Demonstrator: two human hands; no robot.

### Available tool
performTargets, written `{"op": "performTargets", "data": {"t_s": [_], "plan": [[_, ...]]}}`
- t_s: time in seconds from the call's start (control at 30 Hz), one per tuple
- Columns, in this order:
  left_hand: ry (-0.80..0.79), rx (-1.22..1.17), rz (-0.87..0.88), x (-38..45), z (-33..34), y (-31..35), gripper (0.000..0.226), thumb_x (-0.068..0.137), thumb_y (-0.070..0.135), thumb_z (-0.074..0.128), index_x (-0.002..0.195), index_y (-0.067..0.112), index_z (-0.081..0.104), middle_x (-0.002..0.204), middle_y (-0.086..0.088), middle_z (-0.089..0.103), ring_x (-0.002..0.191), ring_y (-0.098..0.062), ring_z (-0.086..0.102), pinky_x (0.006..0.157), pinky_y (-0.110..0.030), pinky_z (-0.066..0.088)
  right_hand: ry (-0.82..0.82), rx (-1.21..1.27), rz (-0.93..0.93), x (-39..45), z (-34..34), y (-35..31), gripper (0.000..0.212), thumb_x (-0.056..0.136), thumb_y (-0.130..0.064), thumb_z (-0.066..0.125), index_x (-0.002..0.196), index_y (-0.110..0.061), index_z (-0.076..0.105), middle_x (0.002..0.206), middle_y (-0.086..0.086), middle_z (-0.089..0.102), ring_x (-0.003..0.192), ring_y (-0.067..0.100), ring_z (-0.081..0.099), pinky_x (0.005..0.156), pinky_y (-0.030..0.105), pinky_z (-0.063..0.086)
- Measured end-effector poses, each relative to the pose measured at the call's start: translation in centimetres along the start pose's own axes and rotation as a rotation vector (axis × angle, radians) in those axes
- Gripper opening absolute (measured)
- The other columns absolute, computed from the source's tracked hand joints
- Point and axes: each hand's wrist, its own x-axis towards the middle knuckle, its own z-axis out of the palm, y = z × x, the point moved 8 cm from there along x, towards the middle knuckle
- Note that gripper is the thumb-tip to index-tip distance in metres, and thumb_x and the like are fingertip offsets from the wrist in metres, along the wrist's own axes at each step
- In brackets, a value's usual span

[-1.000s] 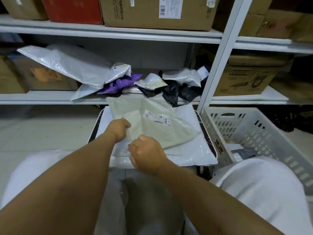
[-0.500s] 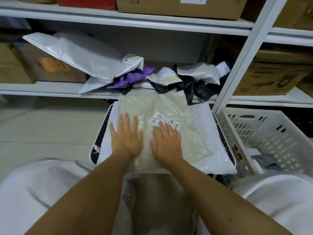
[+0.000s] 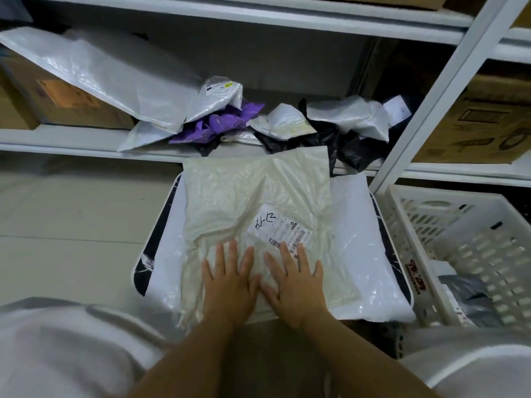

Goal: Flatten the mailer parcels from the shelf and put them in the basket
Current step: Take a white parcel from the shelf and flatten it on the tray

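A cream mailer (image 3: 244, 202) with a white shipping label (image 3: 277, 228) lies spread out on a white mailer (image 3: 362, 254), which covers a dark-edged stool top (image 3: 143, 265). My left hand (image 3: 230, 285) and my right hand (image 3: 293, 280) lie flat, palms down and side by side, on the cream mailer's near edge, fingers apart. On the shelf (image 3: 57, 137) behind it sits a heap of crumpled mailers: a big white one (image 3: 94, 73), a purple one (image 3: 221, 124), a black one (image 3: 330, 145) and smaller white ones (image 3: 356, 116). The white plastic basket (image 3: 408, 242) stands to the right.
Cardboard boxes (image 3: 482, 119) fill the shelves to the left and right. A white shelf upright (image 3: 425, 96) rises between the stool and the basket. A grey parcel (image 3: 465, 294) lies in the basket. My white-clad knees frame the stool. Pale floor (image 3: 71, 219) lies to the left.
My hands went from gripping the cream mailer's near edge to lying flat on it, then slid back toward me. The mailer now lies smoother and squarer on the stool.
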Motion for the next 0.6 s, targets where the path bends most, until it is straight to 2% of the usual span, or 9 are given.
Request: {"op": "performTargets", "data": {"t_s": [0.1,0.17,0.23,0.3,0.37,0.4,0.47,0.53,0.6], "plan": [[0.055,-0.030,-0.056,1.2,-2.2,0.1,0.050,0.086,0.044,0.038,0.121,0.015,0.059,0.122,-0.014,0.061,0.111,-0.035,0.057,0.089,-0.049,0.041,0.174,-0.034,-0.002,1.1,-2.3,0.0,0.054,0.089,-0.062,0.039,0.128,-0.028,0.056,0.126,0.002,0.060,0.110,0.032,0.057,0.087,0.053,0.041],[0.178,-0.052,-0.098,3.0,-5.0,0.2,0.034,0.081,0.037,0.044,0.100,0.014,0.060,0.093,-0.008,0.064,0.084,-0.028,0.058,0.076,-0.040,0.043,0.352,-0.083,-0.044,2.7,-5.3,-0.3,0.028,0.083,-0.044,0.057,0.096,-0.021,0.066,0.089,-0.001,0.063,0.076,0.025,0.060,0.079,0.043,0.034],[0.222,0.023,-0.046,5.0,-6.3,0.9,0.026,0.081,0.032,0.048,0.099,0.016,0.058,0.094,-0.008,0.059,0.086,-0.027,0.054,0.080,-0.041,0.041,0.453,-0.120,-0.082,5.2,-7.8,0.1,0.011,0.077,-0.033,0.068,0.078,-0.022,0.065,0.079,0.000,0.060,0.072,0.024,0.059,0.081,0.042,0.032],[0.125,0.089,0.025,6.2,-5.7,1.4,0.036,0.088,0.035,0.042,0.119,0.022,0.055,0.127,-0.015,0.052,0.115,-0.034,0.048,0.101,-0.053,0.032,0.346,-0.127,-0.103,7.4,-7.8,1.1,0.025,0.082,-0.040,0.062,0.100,-0.024,0.068,0.113,0.005,0.062,0.109,0.028,0.055,0.099,0.050,0.028],[-0.026,0.138,0.054,6.4,-3.9,1.1,0.054,0.095,0.048,0.022,0.148,0.037,0.020,0.159,-0.011,0.013,0.144,-0.038,0.014,0.110,-0.064,0.007,0.103,-0.090,-0.094,8.4,-5.6,2.4,0.056,0.092,-0.060,0.038,0.143,-0.038,0.039,0.158,0.003,0.024,0.145,0.034,0.018,0.111,0.060,0.006],[-0.074,0.137,0.050,6.6,-2.9,0.7,0.057,0.094,0.054,0.010,0.149,0.042,-0.003,0.161,-0.006,-0.005,0.146,-0.038,-0.002,0.109,-0.066,0.001,0.008,-0.053,-0.072,8.7,-4.1,3.2,0.065,0.091,-0.070,0.024,0.150,-0.045,0.016,0.163,-0.001,0.000,0.148,0.035,-0.003,0.112,0.062,-0.001],[-0.140,0.118,0.025,6.7,-1.6,0.0,0.062,0.088,0.063,-0.002,0.144,0.044,-0.023,0.159,-0.002,-0.019,0.145,-0.039,-0.013,0.109,-0.066,0.002,-0.109,0.048,0.001,8.8,-2.0,4.4,0.074,0.083,-0.080,0.008,0.148,-0.049,-0.010,0.160,-0.005,-0.022,0.146,0.034,-0.020,0.114,0.061,-0.002],[-0.157,0.094,-0.012,6.9,-1.3,-0.6,0.071,0.084,0.068,-0.001,0.146,0.039,-0.020,0.160,-0.006,-0.014,0.146,-0.036,-0.008,0.111,-0.061,0.006,-0.152,0.085,0.051,8.8,-1.4,4.7,0.082,0.076,-0.084,0.003,0.148,-0.047,-0.016,0.159,-0.001,-0.025,0.147,0.035,-0.016,0.116,0.058,0.005],[-0.133,0.064,-0.090,7.3,-2.0,-1.4,0.077,0.086,0.068,0.006,0.152,0.029,-0.006,0.161,-0.008,0.004,0.145,-0.032,0.012,0.111,-0.055,0.016,-0.176,0.080,0.104,9.0,-1.3,5.0,0.087,0.076,-0.086,0.009,0.150,-0.043,-0.011,0.161,0.004,-0.015,0.148,0.034,-0.003,0.115,0.054,0.014]]}}
